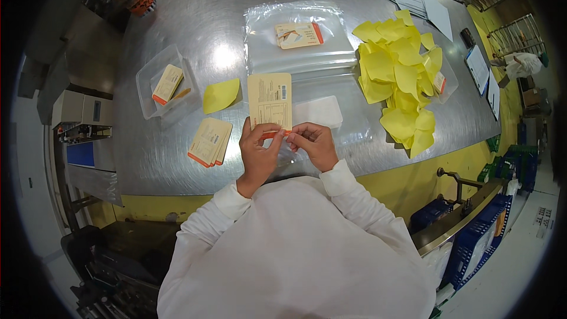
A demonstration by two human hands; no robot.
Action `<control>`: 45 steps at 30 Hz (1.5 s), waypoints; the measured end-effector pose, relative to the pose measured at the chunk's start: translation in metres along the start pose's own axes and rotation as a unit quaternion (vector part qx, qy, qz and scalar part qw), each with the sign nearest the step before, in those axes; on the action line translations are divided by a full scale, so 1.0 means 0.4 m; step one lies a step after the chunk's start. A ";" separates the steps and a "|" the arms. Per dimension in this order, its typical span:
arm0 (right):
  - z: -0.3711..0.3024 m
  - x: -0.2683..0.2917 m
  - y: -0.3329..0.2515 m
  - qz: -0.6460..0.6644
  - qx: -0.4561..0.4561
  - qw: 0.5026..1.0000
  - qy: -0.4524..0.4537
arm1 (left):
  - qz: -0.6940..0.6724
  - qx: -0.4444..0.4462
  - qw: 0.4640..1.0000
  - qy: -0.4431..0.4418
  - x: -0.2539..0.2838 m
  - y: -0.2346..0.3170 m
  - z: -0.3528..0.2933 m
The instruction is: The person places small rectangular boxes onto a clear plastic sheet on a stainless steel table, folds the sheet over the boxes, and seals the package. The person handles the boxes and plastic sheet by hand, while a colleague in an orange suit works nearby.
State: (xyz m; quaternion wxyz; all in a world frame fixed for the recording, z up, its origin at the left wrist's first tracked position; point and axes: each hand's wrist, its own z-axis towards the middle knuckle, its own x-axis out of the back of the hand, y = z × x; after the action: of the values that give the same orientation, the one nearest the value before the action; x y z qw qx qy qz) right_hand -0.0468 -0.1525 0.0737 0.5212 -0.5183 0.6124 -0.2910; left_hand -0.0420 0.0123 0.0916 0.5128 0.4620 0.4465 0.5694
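A cream printed card with an orange end (270,95) stands in front of me, its barcode side facing me. My left hand (258,152) is closed on its lower left edge. At the lower right corner my right hand (316,146) pinches the same orange end, and the fingertips of both hands nearly meet there. Left of my left hand lies a fanned stack of similar cards (211,140), with a single yellow sheet (221,95) beyond it. Beside the held card, a white rectangular piece (319,111) rests on clear plastic bags (348,82).
On the steel table (195,29), a clear tub (156,68) at left holds cards (168,84). More cards (299,35) lie on the bags. A heap of yellow sheets (401,65) covers the right side, partly hiding another tub (449,85). Clipboards (477,65) line the right edge.
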 end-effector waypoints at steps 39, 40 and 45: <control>0.018 0.302 -0.195 0.120 0.208 0.915 0.325 | -0.033 0.013 0.997 0.065 0.049 -0.033 0.054; 0.005 0.292 -0.163 0.074 0.168 0.943 0.277 | 0.076 -0.055 0.996 0.002 0.052 -0.028 0.048; -0.029 0.196 -0.050 0.036 -0.082 0.984 0.152 | 0.122 -0.119 0.978 -0.120 0.027 -0.003 0.003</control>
State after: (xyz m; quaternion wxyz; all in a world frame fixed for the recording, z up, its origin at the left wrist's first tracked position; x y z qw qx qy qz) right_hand -0.0450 -0.2339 0.0685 0.3882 -0.4867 0.7245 -0.2959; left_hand -0.0410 0.0233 0.0914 0.5411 0.5136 0.2509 0.6168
